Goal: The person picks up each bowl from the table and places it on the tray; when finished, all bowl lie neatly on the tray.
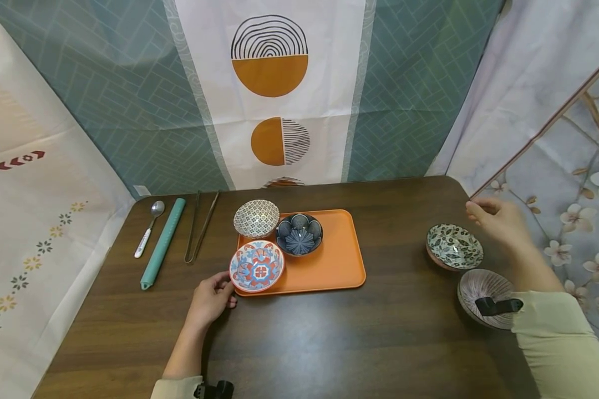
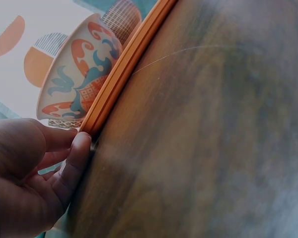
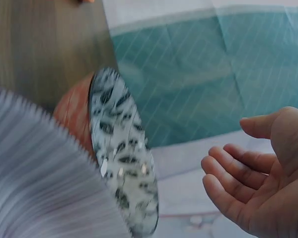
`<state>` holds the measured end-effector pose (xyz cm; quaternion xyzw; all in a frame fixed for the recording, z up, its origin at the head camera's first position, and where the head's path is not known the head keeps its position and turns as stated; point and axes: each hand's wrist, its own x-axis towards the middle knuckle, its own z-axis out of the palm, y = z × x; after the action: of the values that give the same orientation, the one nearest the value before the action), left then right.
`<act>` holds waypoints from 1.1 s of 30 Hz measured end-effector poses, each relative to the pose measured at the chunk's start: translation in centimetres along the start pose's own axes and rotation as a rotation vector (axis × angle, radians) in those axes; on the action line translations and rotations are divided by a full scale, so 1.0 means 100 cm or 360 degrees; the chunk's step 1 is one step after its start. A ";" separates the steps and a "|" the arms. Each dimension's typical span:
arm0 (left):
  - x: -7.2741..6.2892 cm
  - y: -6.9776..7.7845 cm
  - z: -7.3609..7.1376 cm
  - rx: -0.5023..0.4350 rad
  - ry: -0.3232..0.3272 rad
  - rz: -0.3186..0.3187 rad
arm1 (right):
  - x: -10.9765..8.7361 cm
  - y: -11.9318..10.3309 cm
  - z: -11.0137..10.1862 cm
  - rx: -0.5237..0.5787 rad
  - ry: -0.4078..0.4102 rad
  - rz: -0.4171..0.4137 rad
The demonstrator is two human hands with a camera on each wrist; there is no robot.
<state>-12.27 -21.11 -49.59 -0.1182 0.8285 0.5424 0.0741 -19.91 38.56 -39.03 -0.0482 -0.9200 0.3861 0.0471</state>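
At the near left corner of the orange tray (image 1: 336, 249), my left hand (image 1: 211, 299) pinches the rim between thumb and fingers, as the left wrist view shows. A red-and-blue patterned bowl (image 1: 257, 266) sits on that corner, just above the fingers. Beside it on the tray is a dark blue bowl (image 1: 299, 235). A small-patterned cream bowl (image 1: 256, 218) stands at the tray's far left corner. Over the table's right side my right hand (image 3: 268, 173) hangs with loosely bent fingers and holds nothing. A leaf-patterned bowl (image 1: 454, 246) stands nearest to it, apart from the fingers.
A striped bowl (image 1: 484, 293) stands at the right, partly hidden by the right wrist's black camera mount. Left of the tray lie metal tongs (image 1: 199, 233), a long green object (image 1: 163, 244) and a spoon (image 1: 150, 230). Patterned cloths hang behind the table (image 1: 329, 343).
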 end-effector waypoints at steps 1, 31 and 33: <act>0.000 0.000 0.000 0.0001 0.0002 -0.0001 | 0.000 0.004 -0.002 -0.0042 0.0010 0.0008; -0.005 -0.003 0.002 -0.0008 0.0018 0.0005 | 0.000 0.065 0.010 -0.0444 -0.0626 -0.0231; -0.003 -0.003 0.001 -0.0010 0.0023 0.0010 | 0.004 0.061 0.010 -0.0367 -0.0658 -0.0179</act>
<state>-11.87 -21.10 -49.80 -0.1197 0.8277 0.5443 0.0660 -20.06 42.17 -44.11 0.0782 -0.9493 0.2770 -0.1266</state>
